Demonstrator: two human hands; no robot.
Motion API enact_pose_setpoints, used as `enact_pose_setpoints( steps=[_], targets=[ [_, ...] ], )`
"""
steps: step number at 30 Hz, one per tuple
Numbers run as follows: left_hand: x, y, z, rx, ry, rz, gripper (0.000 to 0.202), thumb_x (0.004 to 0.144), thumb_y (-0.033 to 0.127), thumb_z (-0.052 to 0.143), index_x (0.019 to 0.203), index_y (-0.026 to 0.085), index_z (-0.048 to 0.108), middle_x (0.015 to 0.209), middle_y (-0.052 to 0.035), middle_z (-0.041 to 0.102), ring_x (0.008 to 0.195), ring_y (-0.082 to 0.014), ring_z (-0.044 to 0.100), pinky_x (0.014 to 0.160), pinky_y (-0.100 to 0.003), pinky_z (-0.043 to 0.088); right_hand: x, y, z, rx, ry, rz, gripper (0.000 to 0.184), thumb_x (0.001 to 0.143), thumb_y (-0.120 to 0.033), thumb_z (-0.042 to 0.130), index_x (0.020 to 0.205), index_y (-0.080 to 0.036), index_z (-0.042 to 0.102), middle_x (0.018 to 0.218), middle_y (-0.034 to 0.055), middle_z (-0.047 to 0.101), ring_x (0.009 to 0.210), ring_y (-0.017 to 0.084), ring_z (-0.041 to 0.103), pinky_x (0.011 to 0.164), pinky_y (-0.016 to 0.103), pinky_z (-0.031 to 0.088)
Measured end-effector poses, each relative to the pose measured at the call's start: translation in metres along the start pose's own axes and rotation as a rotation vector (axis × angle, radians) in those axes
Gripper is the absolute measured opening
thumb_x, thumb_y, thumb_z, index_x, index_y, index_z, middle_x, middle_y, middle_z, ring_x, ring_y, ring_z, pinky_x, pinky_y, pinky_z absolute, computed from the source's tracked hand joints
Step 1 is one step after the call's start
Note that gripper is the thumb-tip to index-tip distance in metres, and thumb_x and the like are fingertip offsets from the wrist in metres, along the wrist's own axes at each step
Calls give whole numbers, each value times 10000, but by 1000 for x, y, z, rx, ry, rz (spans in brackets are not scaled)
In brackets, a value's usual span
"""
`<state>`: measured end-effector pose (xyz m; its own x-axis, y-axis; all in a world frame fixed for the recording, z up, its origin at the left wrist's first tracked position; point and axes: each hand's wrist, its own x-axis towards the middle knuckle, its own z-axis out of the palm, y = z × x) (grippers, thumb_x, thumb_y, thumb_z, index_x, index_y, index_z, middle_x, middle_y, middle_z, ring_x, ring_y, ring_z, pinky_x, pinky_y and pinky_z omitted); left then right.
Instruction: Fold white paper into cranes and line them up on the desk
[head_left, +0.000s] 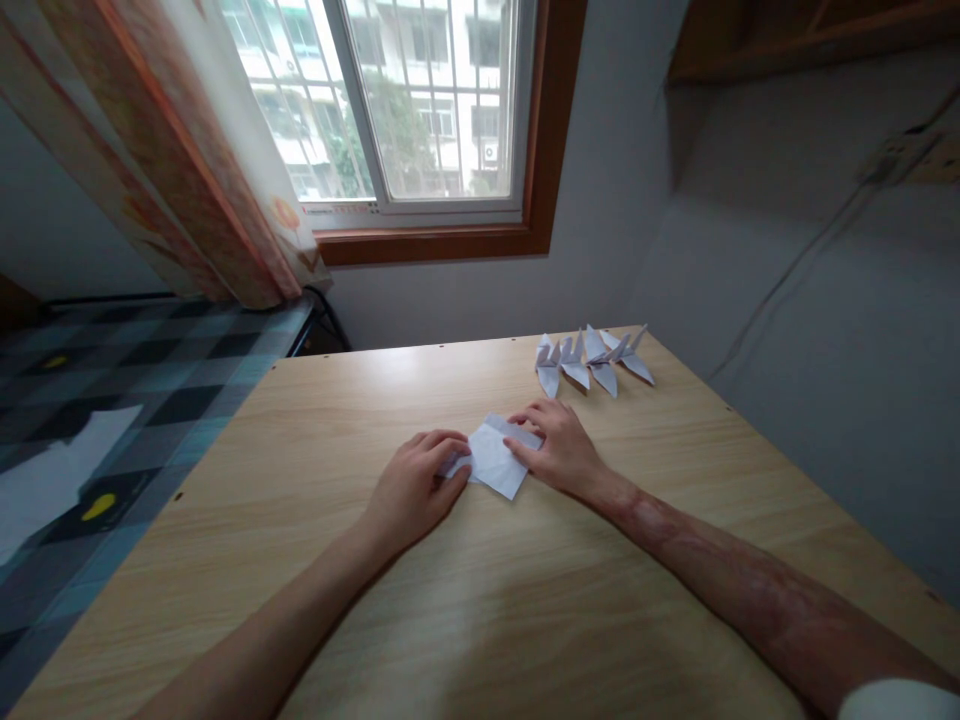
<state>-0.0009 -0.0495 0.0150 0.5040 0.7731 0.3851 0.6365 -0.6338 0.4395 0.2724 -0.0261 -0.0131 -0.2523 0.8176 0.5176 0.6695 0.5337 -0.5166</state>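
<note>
A folded sheet of white paper point(496, 462) lies on the wooden table point(360, 390), between my two hands. Its left end is pinched between the thumb and fingers of my left hand point(420, 485). On the other side, my right hand point(559, 448) grips the paper's right edge, thumb on top and fingers along the far side. Part of the paper is hidden under the fingers. Beyond my right hand, several white folded paper cranes point(600, 365) stand in a row near the table's far right corner.
To the left is a bed with a checked cover point(172, 360), with loose white sheets point(67, 470) on it. A curtain point(187, 150) hangs beside the barred window point(435, 110). A wall with a cable point(795, 260) borders the table's right side.
</note>
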Motion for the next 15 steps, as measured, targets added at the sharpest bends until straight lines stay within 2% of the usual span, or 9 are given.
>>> enact_pose_setpoints(
  steps=[3, 7, 10, 15],
  targets=[
    [0, -1, 0, 23, -4, 5, 158, 1031, 295, 627, 1118, 262, 754, 1249, -86, 791, 1112, -282, 729, 1010, -462, 577, 1, 0, -1, 36, 10, -23, 145, 908, -277, 859, 969, -225, 738, 1028, 62, 767, 1048, 282, 681, 965, 431, 475],
    [-1, 0, 0, 48, -5, 19, 150, 1036, 286, 620, 1120, 267, 743, 1258, -78, 793, 1127, -284, 734, 1012, -461, 573, 2, -2, -1, 75, 16, 0, 129, 921, -224, 806, 851, -225, 698, 858, 26, 742, 878, 236, 666, 886, 396, 467],
    [-1, -1, 0, 69, -18, 23, 157, 1053, 289, 602, 1129, 257, 737, 1279, -81, 791, 1139, -284, 732, 1023, -471, 569, 3, -2, -1, 168, -8, 53, 83, 916, -212, 781, 962, -222, 713, 808, -3, 748, 768, 199, 637, 827, 365, 468],
    [-3, -4, 3, 106, -27, 38, 180, 1086, 305, 577, 1153, 266, 739, 1317, -79, 786, 1172, -287, 728, 1041, -483, 559, 3, 4, 2, 489, -77, 214, 305, 934, -290, 725, 1226, -223, 672, 788, -36, 719, 649, 158, 577, 614, 281, 420]
  ],
)
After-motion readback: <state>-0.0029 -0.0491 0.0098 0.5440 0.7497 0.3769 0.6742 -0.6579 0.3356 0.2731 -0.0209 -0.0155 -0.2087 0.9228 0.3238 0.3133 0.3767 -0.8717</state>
